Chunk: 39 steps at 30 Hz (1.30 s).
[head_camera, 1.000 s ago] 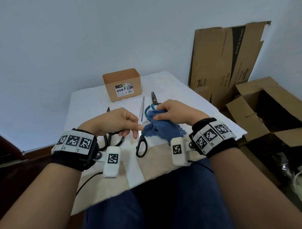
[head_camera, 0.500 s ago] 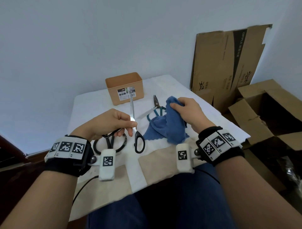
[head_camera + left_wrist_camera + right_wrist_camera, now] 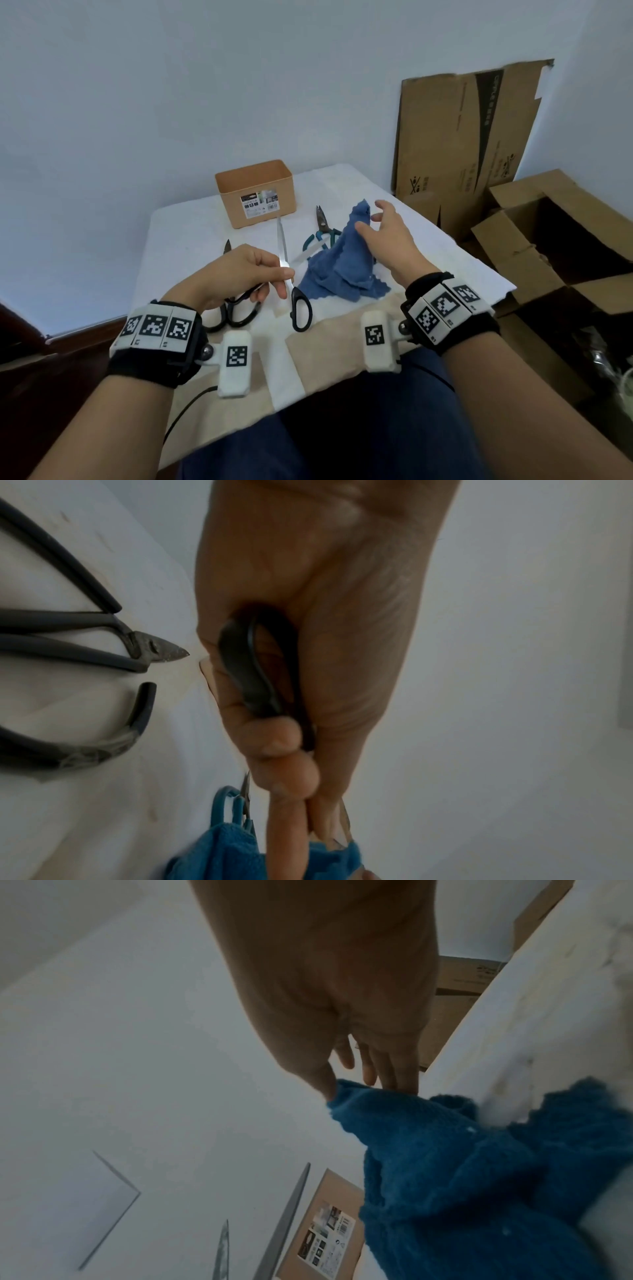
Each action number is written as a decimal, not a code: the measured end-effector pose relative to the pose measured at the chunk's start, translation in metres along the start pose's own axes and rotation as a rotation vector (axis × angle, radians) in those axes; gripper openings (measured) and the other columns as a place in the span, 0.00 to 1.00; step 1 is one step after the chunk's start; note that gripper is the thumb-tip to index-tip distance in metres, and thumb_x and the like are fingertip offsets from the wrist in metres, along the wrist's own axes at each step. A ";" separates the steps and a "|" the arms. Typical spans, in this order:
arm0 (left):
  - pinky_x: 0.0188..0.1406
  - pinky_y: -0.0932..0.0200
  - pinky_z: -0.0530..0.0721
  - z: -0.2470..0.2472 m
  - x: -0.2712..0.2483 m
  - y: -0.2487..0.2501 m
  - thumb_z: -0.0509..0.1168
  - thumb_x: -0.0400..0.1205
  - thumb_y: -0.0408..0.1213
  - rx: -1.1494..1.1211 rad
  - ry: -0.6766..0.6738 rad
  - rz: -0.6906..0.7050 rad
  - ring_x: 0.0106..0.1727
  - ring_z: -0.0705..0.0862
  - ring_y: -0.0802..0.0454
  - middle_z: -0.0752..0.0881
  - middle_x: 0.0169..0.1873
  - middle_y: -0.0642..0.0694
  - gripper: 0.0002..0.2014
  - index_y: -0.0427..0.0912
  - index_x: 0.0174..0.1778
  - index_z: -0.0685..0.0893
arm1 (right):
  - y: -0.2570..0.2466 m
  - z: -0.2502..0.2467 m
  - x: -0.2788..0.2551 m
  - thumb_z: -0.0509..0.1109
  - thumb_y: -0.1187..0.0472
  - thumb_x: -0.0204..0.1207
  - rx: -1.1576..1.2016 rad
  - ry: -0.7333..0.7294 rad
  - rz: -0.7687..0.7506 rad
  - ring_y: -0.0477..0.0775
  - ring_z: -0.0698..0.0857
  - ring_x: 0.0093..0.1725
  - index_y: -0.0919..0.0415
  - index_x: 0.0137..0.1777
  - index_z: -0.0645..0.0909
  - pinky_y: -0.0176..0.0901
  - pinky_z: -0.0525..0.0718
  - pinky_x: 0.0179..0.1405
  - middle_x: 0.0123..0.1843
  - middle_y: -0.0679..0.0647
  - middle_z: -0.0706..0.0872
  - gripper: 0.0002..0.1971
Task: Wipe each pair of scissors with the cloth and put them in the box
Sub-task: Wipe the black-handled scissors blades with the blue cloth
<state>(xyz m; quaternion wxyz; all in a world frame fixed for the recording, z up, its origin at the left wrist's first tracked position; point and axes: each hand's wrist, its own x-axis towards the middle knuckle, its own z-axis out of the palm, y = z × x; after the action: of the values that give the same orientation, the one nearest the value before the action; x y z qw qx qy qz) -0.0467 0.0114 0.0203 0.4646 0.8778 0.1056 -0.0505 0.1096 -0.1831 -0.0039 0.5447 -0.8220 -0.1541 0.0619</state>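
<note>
The left hand (image 3: 239, 274) pinches the long scissors (image 3: 291, 284) near the pivot, blades pointing toward the box (image 3: 257, 195). The right hand (image 3: 387, 236) hovers with fingers spread and relaxed against the raised blue cloth (image 3: 342, 270), gripping nothing.

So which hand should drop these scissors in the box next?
Left. The left hand already grips the black-handled scissors, blades toward the box. The right hand lies open against the cloth.

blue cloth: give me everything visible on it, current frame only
The blue cloth looks like soft, fuzzy terry with a wavy hem. It is crumpled and drawn up into a peak, its lower folds resting on the white table cover. The right hand has straight fingers touching the raised corner, apparently not gripping it. It partly covers the teal-handled scissors and lies right of the long scissors held by the left hand.
</note>
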 end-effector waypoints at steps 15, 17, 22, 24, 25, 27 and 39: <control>0.28 0.65 0.77 0.003 0.005 -0.007 0.70 0.84 0.41 -0.059 -0.003 -0.004 0.24 0.77 0.56 0.93 0.39 0.42 0.15 0.32 0.40 0.89 | 0.014 0.005 -0.002 0.72 0.65 0.73 -0.605 -0.395 -0.091 0.59 0.79 0.60 0.46 0.50 0.87 0.47 0.78 0.67 0.64 0.56 0.74 0.12; 0.28 0.65 0.77 0.002 0.005 -0.008 0.70 0.84 0.42 -0.063 0.001 -0.008 0.24 0.77 0.55 0.93 0.40 0.42 0.15 0.32 0.41 0.90 | 0.016 0.004 -0.001 0.72 0.64 0.73 -0.511 -0.306 -0.116 0.55 0.83 0.51 0.49 0.36 0.86 0.46 0.82 0.53 0.53 0.53 0.85 0.09; 0.26 0.66 0.77 0.000 0.006 -0.009 0.71 0.83 0.43 -0.104 0.020 -0.013 0.25 0.77 0.53 0.93 0.40 0.42 0.16 0.31 0.41 0.90 | 0.008 -0.001 0.000 0.65 0.60 0.81 -0.371 0.031 -0.196 0.52 0.75 0.59 0.54 0.44 0.84 0.42 0.74 0.58 0.55 0.48 0.78 0.07; 0.26 0.66 0.77 0.001 0.005 -0.007 0.71 0.83 0.43 -0.114 0.030 -0.011 0.24 0.77 0.54 0.93 0.39 0.42 0.15 0.32 0.40 0.90 | -0.007 -0.007 0.000 0.61 0.59 0.85 -0.257 0.171 -0.225 0.52 0.77 0.56 0.59 0.52 0.80 0.42 0.76 0.52 0.53 0.50 0.79 0.07; 0.26 0.66 0.77 0.001 0.005 -0.005 0.71 0.83 0.42 -0.118 0.031 -0.008 0.24 0.77 0.55 0.93 0.39 0.42 0.15 0.32 0.40 0.90 | -0.016 -0.011 -0.002 0.60 0.59 0.86 -0.175 0.206 -0.237 0.52 0.80 0.50 0.60 0.55 0.78 0.42 0.78 0.46 0.49 0.51 0.81 0.07; 0.26 0.66 0.76 0.003 0.005 -0.003 0.71 0.83 0.42 -0.122 0.027 0.001 0.24 0.77 0.55 0.93 0.40 0.41 0.15 0.32 0.40 0.90 | -0.033 -0.017 -0.006 0.59 0.61 0.86 -0.061 0.240 -0.286 0.48 0.79 0.40 0.59 0.57 0.75 0.40 0.78 0.35 0.41 0.49 0.81 0.06; 0.30 0.66 0.78 0.000 0.000 0.006 0.72 0.82 0.42 -0.050 -0.092 -0.011 0.23 0.77 0.57 0.89 0.27 0.48 0.14 0.35 0.37 0.90 | -0.031 0.012 -0.019 0.56 0.61 0.84 -0.022 -0.083 -0.146 0.50 0.82 0.58 0.60 0.56 0.82 0.40 0.77 0.57 0.57 0.51 0.86 0.13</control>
<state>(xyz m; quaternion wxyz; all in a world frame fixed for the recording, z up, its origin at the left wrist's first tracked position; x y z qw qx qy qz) -0.0456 0.0082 0.0250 0.4905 0.8621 0.0901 -0.0904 0.0822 -0.1676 0.0185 0.5318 -0.8112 -0.2367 0.0546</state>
